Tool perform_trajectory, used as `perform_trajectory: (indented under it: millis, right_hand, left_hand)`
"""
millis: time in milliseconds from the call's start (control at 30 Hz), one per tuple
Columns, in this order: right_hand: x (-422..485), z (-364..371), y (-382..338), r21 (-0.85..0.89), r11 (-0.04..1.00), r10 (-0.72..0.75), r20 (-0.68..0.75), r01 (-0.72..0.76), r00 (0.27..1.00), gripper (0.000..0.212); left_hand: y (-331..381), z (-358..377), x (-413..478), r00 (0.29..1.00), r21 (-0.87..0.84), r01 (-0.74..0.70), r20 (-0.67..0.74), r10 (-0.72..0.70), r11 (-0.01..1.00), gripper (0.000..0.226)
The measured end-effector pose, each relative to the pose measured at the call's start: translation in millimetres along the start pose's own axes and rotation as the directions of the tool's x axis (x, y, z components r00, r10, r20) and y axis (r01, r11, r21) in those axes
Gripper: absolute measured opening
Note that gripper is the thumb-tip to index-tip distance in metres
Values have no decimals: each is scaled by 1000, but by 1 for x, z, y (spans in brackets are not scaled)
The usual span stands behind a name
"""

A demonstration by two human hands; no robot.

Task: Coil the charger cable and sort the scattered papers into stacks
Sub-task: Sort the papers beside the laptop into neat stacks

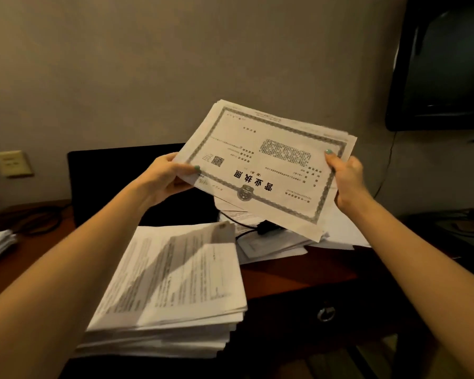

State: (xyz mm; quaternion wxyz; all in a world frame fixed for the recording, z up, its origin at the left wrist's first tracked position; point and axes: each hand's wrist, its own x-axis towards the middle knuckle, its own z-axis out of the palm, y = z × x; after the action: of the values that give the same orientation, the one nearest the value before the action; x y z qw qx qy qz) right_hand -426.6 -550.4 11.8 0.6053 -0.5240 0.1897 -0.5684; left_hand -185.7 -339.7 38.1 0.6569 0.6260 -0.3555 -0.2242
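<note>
Above wooden desk [298, 272], thin bordered sheets [266, 165]

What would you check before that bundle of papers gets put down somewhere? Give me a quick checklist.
1. Both hands grip the bundle: left hand and right hand pinch opposite edges of the bundle of papers: ok.
2. Bundle squared up: sheet edges fan out at its far corner: not ok.
3. Big stack has nothing but paper on top: ok.
4. Charger off the papers: it lies on the back pile: not ok.
5. Cable coiled: runs loose across that pile: not ok.
6. Which stack this bundle belongs on: cannot tell.
</note>
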Motion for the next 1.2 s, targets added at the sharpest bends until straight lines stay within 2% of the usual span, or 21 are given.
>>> perform_trajectory:
  millis: [67, 133, 300, 433, 567, 633, 733, 867, 967, 1067, 1200]
  right_hand:
    - [-10, 11, -3, -27, 999, -18, 63, 20, 998, 16]
    - [-20, 25, -3, -35, 999, -19, 139, 24, 990, 16]
    - [-52, 71, 6, -29, 999, -7, 284, 16, 959, 10]
    - [-76, 101, 10, -49, 995, -60, 351, 82, 935, 3]
    - [-86, 109, 15, -164, 980, -46, 377, 115, 925, 25]
    - [-88, 108, 17, -218, 968, -30, 379, 120, 925, 34]
    - [-90, 107, 8, -232, 958, -69, 374, 165, 925, 28]
    - [-90, 116, -7, -302, 924, -117, 364, 236, 924, 22]
    - [-93, 127, -7, -370, 907, -36, 405, 200, 914, 30]
    - [-104, 137, 9, -429, 893, 77, 446, 137, 892, 38]
    - [-119, 141, 48, -567, 811, 192, 488, 142, 852, 42]
  left_hand:
    - [4, -23, -21, 998, 163, 34, 45, -42, 986, 31]
    - [6, -43, -39, 1000, 252, 16, 21, -22, 968, 28]
    - [1, -79, -83, 994, 236, -95, -37, 107, 967, 24]
    - [-10, -96, -109, 973, 153, -106, -187, 134, 982, 21]
    - [-30, -97, -127, 979, 132, -69, -179, 92, 989, 18]
    - [-37, -92, -132, 978, 140, -55, -191, 82, 989, 24]
    - [-33, -88, -136, 965, 167, -92, -229, 129, 982, 22]
    - [-11, -96, -143, 924, 235, -150, -313, 221, 960, 5]
    - [-3, -115, -150, 921, 303, -95, -335, 199, 948, 7]
    - [-7, -133, -160, 939, 389, 54, -332, 86, 920, 9]
    - [-23, -147, -169, 937, 531, 216, -347, -22, 819, 4]
